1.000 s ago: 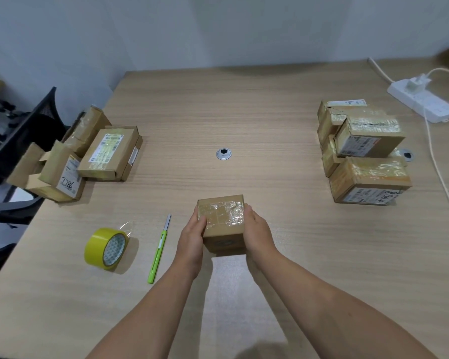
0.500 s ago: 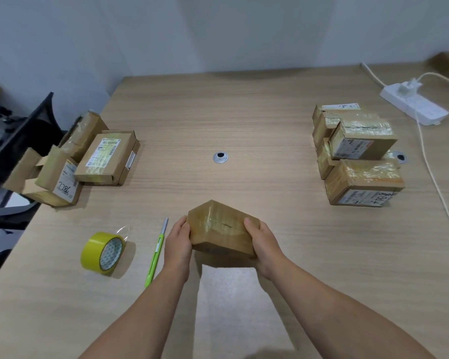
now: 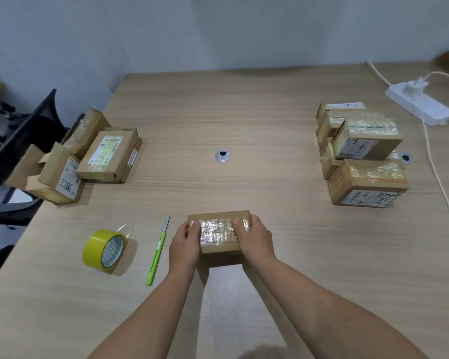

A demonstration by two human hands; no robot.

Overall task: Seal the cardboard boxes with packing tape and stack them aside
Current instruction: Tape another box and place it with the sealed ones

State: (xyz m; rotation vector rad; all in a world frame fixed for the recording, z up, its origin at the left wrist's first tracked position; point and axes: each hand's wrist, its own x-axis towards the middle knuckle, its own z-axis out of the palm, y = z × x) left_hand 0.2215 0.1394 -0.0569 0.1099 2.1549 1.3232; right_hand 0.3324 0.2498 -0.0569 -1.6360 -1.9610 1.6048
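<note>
A small cardboard box (image 3: 219, 233) with shiny clear tape across its top sits near the table's front middle. My left hand (image 3: 184, 242) grips its left end, thumb on the taped top. My right hand (image 3: 254, 238) grips its right end the same way. A yellow roll of packing tape (image 3: 104, 251) stands on edge to the left. Between the roll and the box lies a green utility knife (image 3: 157, 252). A stack of taped boxes (image 3: 363, 154) stands at the right. Several other boxes (image 3: 88, 154) lie at the left edge.
A white power strip (image 3: 420, 104) with cables lies at the far right corner, one cable running down the right side. Two round cable grommets (image 3: 222, 155) are set in the wooden table (image 3: 244, 112). A dark chair (image 3: 18, 141) stands off the left edge.
Both hands have turned the box over in the air and brought it back down, its long taped face now up and lying sideways across the table.
</note>
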